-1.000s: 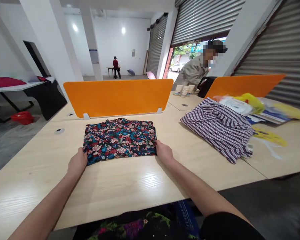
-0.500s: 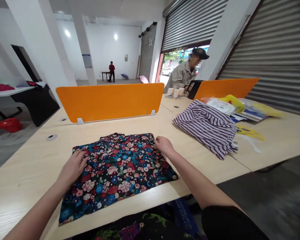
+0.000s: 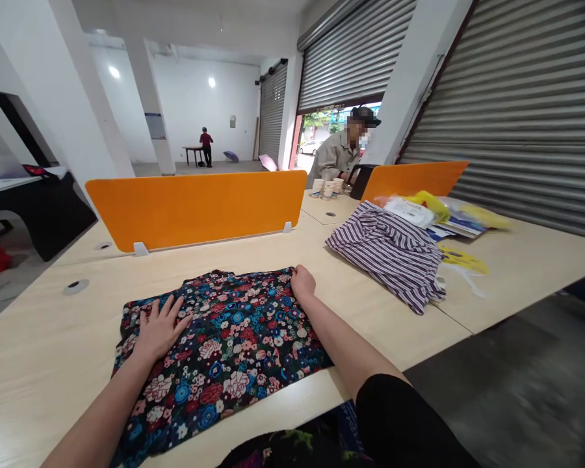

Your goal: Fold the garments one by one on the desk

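Note:
A dark shirt with a dense flower print (image 3: 238, 344) lies folded on the pale wooden table (image 3: 370, 328), its collar at the far edge. My left hand (image 3: 160, 325) rests flat on the shirt's left part, fingers spread. At the far right corner my right hand (image 3: 302, 283) is closed on the shirt's edge, its fingertips partly hidden. To the right lies a striped shirt (image 3: 387, 253), loosely heaped and apart from both hands.
An orange divider (image 3: 199, 211) stands behind the shirt, and a second orange divider (image 3: 416, 180) is farther right. Paper cups (image 3: 328, 188), a white packet (image 3: 409, 212) and yellow plastic bags (image 3: 431, 203) sit on the table. A person in a cap (image 3: 338, 153) is beyond it.
My left hand has moved inward from the shirt's left edge and now lies spread on top. My right hand stays at the far right corner. The camera view has shifted slightly.

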The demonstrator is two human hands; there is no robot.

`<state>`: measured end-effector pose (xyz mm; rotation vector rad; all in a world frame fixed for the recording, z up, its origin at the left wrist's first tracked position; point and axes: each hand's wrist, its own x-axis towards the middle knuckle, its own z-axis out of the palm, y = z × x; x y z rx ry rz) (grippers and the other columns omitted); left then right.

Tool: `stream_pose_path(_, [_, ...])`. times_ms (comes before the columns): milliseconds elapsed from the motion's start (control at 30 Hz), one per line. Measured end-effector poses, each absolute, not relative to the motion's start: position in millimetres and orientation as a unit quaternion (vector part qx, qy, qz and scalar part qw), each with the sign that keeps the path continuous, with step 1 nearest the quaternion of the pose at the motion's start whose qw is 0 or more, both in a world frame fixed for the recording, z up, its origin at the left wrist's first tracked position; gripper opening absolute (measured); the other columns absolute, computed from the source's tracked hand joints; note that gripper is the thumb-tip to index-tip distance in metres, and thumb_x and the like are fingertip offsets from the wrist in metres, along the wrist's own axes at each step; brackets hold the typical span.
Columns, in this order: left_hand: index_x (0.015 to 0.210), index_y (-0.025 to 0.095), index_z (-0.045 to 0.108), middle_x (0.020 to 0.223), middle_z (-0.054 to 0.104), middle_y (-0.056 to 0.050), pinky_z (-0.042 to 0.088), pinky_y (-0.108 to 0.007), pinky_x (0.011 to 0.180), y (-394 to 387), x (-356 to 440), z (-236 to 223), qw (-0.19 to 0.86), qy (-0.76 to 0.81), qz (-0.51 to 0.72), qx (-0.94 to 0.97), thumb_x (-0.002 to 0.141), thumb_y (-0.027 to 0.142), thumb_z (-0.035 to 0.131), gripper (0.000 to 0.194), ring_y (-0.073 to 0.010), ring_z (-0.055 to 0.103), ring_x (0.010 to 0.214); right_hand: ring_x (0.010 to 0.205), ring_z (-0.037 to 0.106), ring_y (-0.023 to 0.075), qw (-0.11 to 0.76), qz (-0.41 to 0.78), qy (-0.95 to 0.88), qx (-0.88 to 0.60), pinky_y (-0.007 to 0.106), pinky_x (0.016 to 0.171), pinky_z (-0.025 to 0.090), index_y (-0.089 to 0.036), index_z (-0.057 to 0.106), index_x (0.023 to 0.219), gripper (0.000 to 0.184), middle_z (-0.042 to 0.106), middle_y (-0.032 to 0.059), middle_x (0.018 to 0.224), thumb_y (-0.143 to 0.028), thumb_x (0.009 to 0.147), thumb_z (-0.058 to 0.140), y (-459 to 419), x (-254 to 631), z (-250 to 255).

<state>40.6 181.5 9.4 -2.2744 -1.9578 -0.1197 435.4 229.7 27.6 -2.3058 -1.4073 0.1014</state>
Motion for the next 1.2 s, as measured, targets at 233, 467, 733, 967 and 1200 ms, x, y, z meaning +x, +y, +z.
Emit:
stream_pose_path(233, [0.149, 0.029, 0.028, 0.157, 0.027, -0.005, 0.024, -0.064, 0.106, 181.3, 47.5, 18.3, 0.050, -0.665, -0.045, -0.744, 0.092, 0.054, 0.031, 0.062, -0.0384, 0.027, 0.139, 0.122, 0.046, 0.0265, 0.220, -0.015, -0.595, -0.773, 0.044, 0.100, 0.034, -0.020, 0.053, 0.127, 0.039, 0.051, 0.0133, 0.134, -0.039, 0.098, 0.035, 200.6, 418.3, 47.8])
stream_pose_path(467, [0.145, 0.035, 0.036, 0.156, 0.027, -0.004, 0.021, -0.067, 0.106, 179.4, 61.8, 8.3, 0.060, -0.619, -0.048, -0.782, 0.090, 0.059, 0.035, 0.061, -0.0396, 0.024, 0.140, 0.144, 0.014, 0.0318, 0.090, 0.076, -0.679, -0.725, 0.059, 0.112, 0.013, -0.028, 0.032, 0.149, 0.066, 0.022, 0.0033, 0.158, -0.063, 0.093, 0.028, 140.4, 422.1, 14.3])
stream_pose_path(733, [0.144, 0.027, 0.040, 0.154, 0.032, -0.007, 0.023, -0.063, 0.108, 175.5, 58.3, 13.5, 0.076, -0.618, -0.065, -0.780, 0.094, 0.050, 0.028, 0.056, -0.0329, 0.026, 0.141, 0.143, 0.012, 0.0369, 0.082, 0.014, -0.688, -0.721, 0.068, 0.108, 0.009, -0.024, 0.036, 0.147, 0.068, 0.025, 0.0086, 0.156, -0.064, 0.093, 0.025, 146.7, 403.0, 43.3])
stream_pose_path(967, [0.145, 0.028, 0.038, 0.155, 0.029, -0.008, 0.023, -0.066, 0.105, 177.9, 34.8, 21.3, 0.092, -0.693, -0.013, -0.715, 0.092, 0.054, 0.031, 0.060, -0.0420, 0.026, 0.138, 0.145, 0.008, 0.0337, 0.061, 0.063, -0.783, -0.615, 0.063, 0.111, 0.005, -0.030, 0.027, 0.150, 0.075, 0.019, 0.0036, 0.159, -0.072, 0.089, 0.016, 187.9, 353.6, 37.5])
stream_pose_path(1200, [0.148, 0.030, 0.030, 0.157, 0.026, -0.007, 0.021, -0.066, 0.106, 183.0, 21.3, 12.7, 0.046, -0.692, -0.014, -0.721, 0.092, 0.057, 0.025, 0.063, -0.0411, 0.023, 0.140, 0.145, 0.009, 0.0332, 0.044, 0.098, -0.782, -0.614, 0.063, 0.111, 0.008, -0.031, 0.027, 0.150, 0.073, 0.019, 0.0029, 0.159, -0.071, 0.090, 0.019, 202.6, 359.3, 20.1])
